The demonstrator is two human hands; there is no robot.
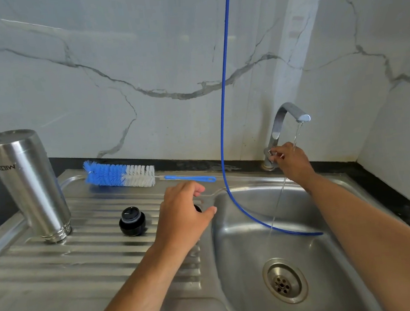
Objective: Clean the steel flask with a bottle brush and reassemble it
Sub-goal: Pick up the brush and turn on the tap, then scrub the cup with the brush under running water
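Steel flask point(25, 186) upside down on ribbed drainboard point(59, 262), far left. Black cap point(131, 222) just right of it. Blue-white bottle brush point(126, 173) lying along back edge. Left hand point(183, 214) hovering over drainboard, fingers relaxed, holding nothing. Right hand point(292, 161) pinching tap point(281, 128) lever; water running into sink point(242, 226). Blue tube point(224, 79) hanging into sink.
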